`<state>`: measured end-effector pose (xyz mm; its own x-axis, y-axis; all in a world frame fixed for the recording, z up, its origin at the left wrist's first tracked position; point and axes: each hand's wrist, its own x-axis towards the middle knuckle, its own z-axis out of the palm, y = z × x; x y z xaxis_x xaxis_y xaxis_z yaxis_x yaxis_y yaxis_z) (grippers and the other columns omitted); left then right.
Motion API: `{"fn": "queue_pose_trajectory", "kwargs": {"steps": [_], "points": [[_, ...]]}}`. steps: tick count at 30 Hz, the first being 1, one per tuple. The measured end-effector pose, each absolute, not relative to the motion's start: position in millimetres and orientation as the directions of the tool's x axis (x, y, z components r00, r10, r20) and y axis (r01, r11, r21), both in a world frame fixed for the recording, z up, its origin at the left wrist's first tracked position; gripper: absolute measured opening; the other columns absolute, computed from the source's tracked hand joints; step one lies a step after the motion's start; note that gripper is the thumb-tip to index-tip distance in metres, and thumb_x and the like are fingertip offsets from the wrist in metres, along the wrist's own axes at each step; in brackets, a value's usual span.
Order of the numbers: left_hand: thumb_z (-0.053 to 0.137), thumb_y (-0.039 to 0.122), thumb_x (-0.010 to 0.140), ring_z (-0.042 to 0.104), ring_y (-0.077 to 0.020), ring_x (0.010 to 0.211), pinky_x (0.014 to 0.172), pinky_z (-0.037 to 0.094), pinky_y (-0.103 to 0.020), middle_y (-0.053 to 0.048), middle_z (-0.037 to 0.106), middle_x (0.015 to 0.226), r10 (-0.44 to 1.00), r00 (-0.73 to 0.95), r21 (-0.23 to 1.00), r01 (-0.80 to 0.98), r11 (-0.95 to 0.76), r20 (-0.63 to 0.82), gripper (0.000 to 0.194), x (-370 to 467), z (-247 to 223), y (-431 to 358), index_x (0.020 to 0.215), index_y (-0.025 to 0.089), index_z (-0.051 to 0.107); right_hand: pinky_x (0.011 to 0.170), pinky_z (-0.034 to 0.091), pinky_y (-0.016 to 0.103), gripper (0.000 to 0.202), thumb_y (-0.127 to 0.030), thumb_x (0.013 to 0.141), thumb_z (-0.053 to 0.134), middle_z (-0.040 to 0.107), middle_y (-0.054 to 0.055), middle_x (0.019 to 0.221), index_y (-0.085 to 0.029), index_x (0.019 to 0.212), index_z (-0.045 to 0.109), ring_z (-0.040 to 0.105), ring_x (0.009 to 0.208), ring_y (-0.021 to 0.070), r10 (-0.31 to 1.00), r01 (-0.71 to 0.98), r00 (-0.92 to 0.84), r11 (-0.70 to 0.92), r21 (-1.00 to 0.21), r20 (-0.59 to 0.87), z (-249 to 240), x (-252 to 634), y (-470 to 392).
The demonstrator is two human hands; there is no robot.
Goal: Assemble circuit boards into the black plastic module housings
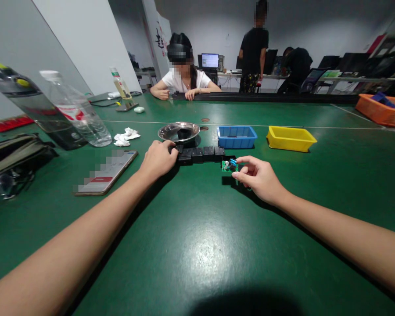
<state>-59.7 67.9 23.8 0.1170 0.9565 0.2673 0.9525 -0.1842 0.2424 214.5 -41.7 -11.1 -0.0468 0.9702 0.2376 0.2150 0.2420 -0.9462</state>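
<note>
My right hand (260, 177) pinches a small green circuit board (224, 167) by its right edge, a little above the table. Blue and white components stand on the board. A row of small black boxes (202, 154) runs left of it, side by side. At the row's left end, my left hand (159, 159) has its thumb and forefinger closed on a black box (180, 149), partly hidden by the fingers. Behind the row sits a round metal dish (162, 134) with something black inside.
Behind the board stand a blue bin (238, 141) and a yellow bin (291, 142). A phone (107, 173), crumpled tissue (127, 137) and a water bottle (82, 116) are on the left. An orange basket (378, 113) is far right. A person in a headset (187, 81) sits opposite.
</note>
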Motion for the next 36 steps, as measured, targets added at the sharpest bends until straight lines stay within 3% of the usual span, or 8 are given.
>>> {"fn": "queue_pose_trajectory", "kwargs": {"steps": [4,10,14,18,23,27,31,36], "points": [[0.051,0.022,0.084,0.067,-0.0319,0.111,0.103,0.049,-0.044,-0.017,0.073,0.115,0.965,0.113,0.351,0.916,-0.194,0.239,0.038,-69,24,76,0.115,0.015,0.073,0.051,0.039,0.026,0.046,-0.044,0.074,0.079,0.058,-0.006,0.058,-0.015,0.106,0.066,0.049,0.049,0.0105,0.970,0.208,-0.053,0.242,-0.948,0.236,-12,215,-41],[0.061,0.022,0.078,0.062,-0.0161,0.057,0.064,0.053,-0.031,-0.007,0.071,0.075,0.996,-0.089,0.749,0.662,0.035,0.032,0.017,-80,23,87,0.090,0.016,0.071,0.052,0.040,0.026,0.044,-0.043,0.074,0.079,0.059,-0.006,0.058,-0.015,0.106,0.066,0.050,0.050,0.0106,0.971,0.209,-0.057,0.238,-0.948,0.232,-12,215,-42],[0.067,0.027,0.074,0.061,-0.0180,0.053,0.058,0.052,-0.031,-0.005,0.062,0.057,0.990,-0.138,0.659,0.744,0.113,-0.014,0.017,-85,30,85,0.061,0.017,0.062,0.052,0.039,0.026,0.043,-0.041,0.074,0.079,0.059,-0.006,0.058,-0.015,0.106,0.065,0.049,0.050,0.0105,0.971,0.206,-0.059,0.239,-0.949,0.231,-11,214,-42],[0.065,0.035,0.078,0.066,-0.0237,0.060,0.063,0.055,-0.035,-0.006,0.062,0.056,0.992,-0.124,0.621,0.776,0.113,-0.025,0.027,-81,34,76,0.058,0.020,0.056,0.051,0.039,0.026,0.044,-0.041,0.074,0.079,0.059,-0.006,0.058,-0.015,0.106,0.064,0.049,0.049,0.0105,0.973,0.199,-0.060,0.232,-0.952,0.225,-12,214,-42],[0.062,0.037,0.082,0.069,-0.0364,0.094,0.084,0.054,-0.045,-0.015,0.071,0.084,0.963,-0.057,0.310,0.950,-0.029,0.264,0.017,-73,33,66,0.081,0.020,0.064,0.050,0.038,0.026,0.045,-0.042,0.074,0.079,0.059,-0.006,0.058,-0.015,0.106,0.063,0.049,0.049,0.0106,0.974,0.192,-0.055,0.224,-0.955,0.218,-12,214,-42],[0.055,0.044,0.090,0.062,-0.0350,0.112,0.101,0.049,-0.049,-0.019,0.067,0.114,0.876,0.268,0.171,0.918,-0.359,0.401,0.035,-71,27,64,0.105,0.014,0.067,0.050,0.039,0.025,0.045,-0.041,0.073,0.079,0.059,-0.006,0.058,-0.015,0.106,0.063,0.050,0.049,0.0105,0.975,0.182,-0.057,0.223,-0.958,0.216,-12,214,-42],[0.053,0.052,0.095,0.051,-0.0329,0.132,0.112,0.041,-0.052,-0.016,0.055,0.143,0.646,0.672,0.050,0.678,-0.733,0.363,0.050,-65,12,67,0.131,0.017,0.060,0.050,0.039,0.025,0.045,-0.040,0.073,0.079,0.059,-0.006,0.058,-0.015,0.106,0.062,0.049,0.049,0.0103,0.975,0.172,-0.054,0.221,-0.960,0.215,-13,214,-41],[0.036,0.041,0.106,0.044,-0.0333,0.138,0.112,0.040,-0.056,-0.016,0.046,0.154,0.609,0.729,-0.003,0.642,-0.767,0.314,0.047,-59,-4,75,0.147,0.024,0.051,0.050,0.038,0.025,0.044,-0.040,0.073,0.079,0.059,-0.007,0.058,-0.015,0.106,0.062,0.049,0.048,0.0100,0.977,0.157,-0.050,0.214,-0.964,0.208,-14,214,-42]]}}
